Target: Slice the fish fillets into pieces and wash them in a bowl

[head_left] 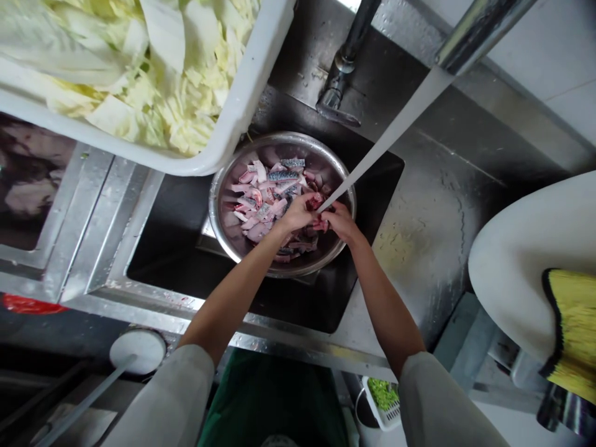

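Note:
A round steel bowl sits in the sink, holding many cut strips of raw fish with pink flesh and dark grey skin. My left hand and my right hand meet over the bowl's right half. Between their fingers is a dark red, raw piece of fish, partly covered by the fingers. A stream of water from the tap falls onto the piece and my fingertips. Both hands are closed in a pinch.
A white tub of cut cabbage overhangs the sink's upper left. A second faucet stands behind the bowl. On the right are a large white round object and a yellow cloth-like item. Another basin with pale contents is far left.

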{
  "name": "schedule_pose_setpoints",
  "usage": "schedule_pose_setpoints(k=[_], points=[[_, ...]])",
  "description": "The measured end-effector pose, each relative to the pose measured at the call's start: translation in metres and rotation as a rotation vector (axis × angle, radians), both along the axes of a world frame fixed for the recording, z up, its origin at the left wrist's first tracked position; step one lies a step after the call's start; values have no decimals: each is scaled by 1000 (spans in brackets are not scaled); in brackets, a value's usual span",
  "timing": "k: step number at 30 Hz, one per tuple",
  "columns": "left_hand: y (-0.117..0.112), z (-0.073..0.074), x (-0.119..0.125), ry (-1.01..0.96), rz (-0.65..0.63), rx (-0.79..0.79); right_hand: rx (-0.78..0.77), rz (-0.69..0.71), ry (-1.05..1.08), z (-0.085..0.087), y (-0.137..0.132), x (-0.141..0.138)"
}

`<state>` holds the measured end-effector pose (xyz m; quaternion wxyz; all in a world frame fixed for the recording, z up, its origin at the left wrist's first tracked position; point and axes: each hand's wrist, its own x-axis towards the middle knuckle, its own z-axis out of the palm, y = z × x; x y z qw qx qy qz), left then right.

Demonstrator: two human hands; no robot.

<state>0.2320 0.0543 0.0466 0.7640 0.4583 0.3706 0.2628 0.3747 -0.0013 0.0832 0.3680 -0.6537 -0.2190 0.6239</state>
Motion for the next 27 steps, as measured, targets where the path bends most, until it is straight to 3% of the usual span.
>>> schedule_pose_setpoints(k=[3,6,12,16,20,24,27], points=[[1,0,-4,73,57,143,31,54,-1,0,1,-3],[2,0,-7,189,85,310,124,169,-132,-3,2,-4],[2,2,-7,313,149,385,251,232,-373,-10,4,-4],[2,3,-7,267,177,329,254,149,-326,-19,4,-6],[3,-1,-9,127,193,159,172,95,-312,-25,3,-7],[-2,-5,-13,-24,231,-23,77,-3,-301,-24,4,-10],[-7,-6,-15,-45,270,-57,47,-39,-262,-20,5,-11]])
